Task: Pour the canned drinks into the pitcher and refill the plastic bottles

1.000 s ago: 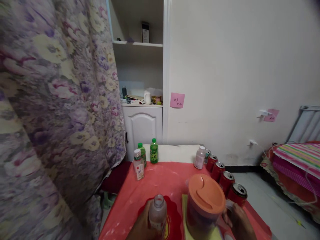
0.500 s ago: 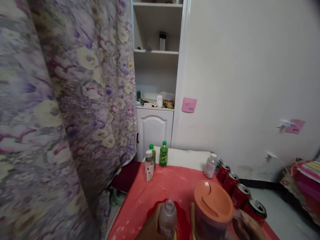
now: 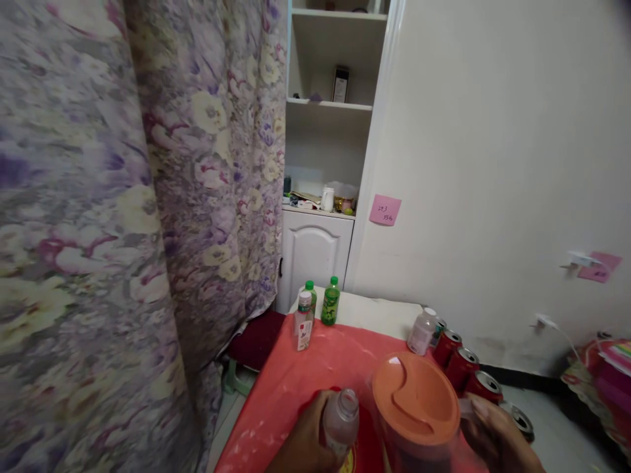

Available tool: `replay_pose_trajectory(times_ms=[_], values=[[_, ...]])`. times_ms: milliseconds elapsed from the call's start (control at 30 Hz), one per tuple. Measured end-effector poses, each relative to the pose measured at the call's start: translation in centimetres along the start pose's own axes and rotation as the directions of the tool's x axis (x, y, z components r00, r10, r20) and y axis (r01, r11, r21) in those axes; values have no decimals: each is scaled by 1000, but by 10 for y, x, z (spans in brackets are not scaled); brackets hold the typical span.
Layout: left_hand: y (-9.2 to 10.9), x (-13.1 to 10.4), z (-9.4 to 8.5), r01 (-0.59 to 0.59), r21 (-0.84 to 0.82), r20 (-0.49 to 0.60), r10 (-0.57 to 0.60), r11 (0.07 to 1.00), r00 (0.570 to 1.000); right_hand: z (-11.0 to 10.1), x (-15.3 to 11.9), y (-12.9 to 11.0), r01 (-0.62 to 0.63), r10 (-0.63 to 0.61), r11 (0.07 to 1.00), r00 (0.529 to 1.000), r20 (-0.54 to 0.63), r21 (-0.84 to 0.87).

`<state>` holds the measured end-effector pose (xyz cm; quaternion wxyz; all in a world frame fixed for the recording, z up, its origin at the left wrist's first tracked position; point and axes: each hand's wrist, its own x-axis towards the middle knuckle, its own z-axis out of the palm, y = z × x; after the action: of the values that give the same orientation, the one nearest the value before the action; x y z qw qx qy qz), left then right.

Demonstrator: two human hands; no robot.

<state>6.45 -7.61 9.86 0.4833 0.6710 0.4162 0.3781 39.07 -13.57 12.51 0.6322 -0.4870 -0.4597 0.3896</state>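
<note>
My left hand (image 3: 308, 433) is wrapped round a clear plastic bottle (image 3: 341, 420) with no cap on its mouth. The bottle stands nearly upright over a red plate (image 3: 367, 437), tilting a little right. To its right is a clear pitcher with an orange lid (image 3: 417, 397), dark contents showing through its wall. My right hand (image 3: 495, 430) grips the pitcher's handle (image 3: 466, 408) at its right side. The lower parts of the bottle and the pitcher are cut off by the frame's bottom edge.
Several red cans (image 3: 463, 368) line the table's right edge, beside a capped bottle (image 3: 422, 332). At the far left stand a white-capped bottle (image 3: 303, 322) and two green bottles (image 3: 330, 302). A floral curtain (image 3: 207, 197) hangs left of the red-covered table (image 3: 276, 394).
My right hand has closed round the pitcher's handle, and the pitcher has shifted left towards the bottle. The bottle leans slightly more to the right. The whole view has swung left.
</note>
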Motion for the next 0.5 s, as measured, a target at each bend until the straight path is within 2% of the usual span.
replay_pose_trajectory(times_ms=[67, 200, 333, 500], values=[[0, -2, 0, -1, -26, -4, 1, 1000, 1000, 7, 1, -13, -74, 74, 997, 997, 5, 7], [1, -5, 0, 16, -30, 8, -15, 999, 1000, 20, 1, -36, -119, 121, 992, 991, 51, -48], [-1, -6, -2, 43, -2, 25, -43, 999, 999, 28, 5, -50, -116, 138, 982, 979, 151, -148], [-10, -5, -3, 8, 46, 7, -9, 999, 1000, 32, 13, -58, -87, 157, 957, 956, 246, -275]])
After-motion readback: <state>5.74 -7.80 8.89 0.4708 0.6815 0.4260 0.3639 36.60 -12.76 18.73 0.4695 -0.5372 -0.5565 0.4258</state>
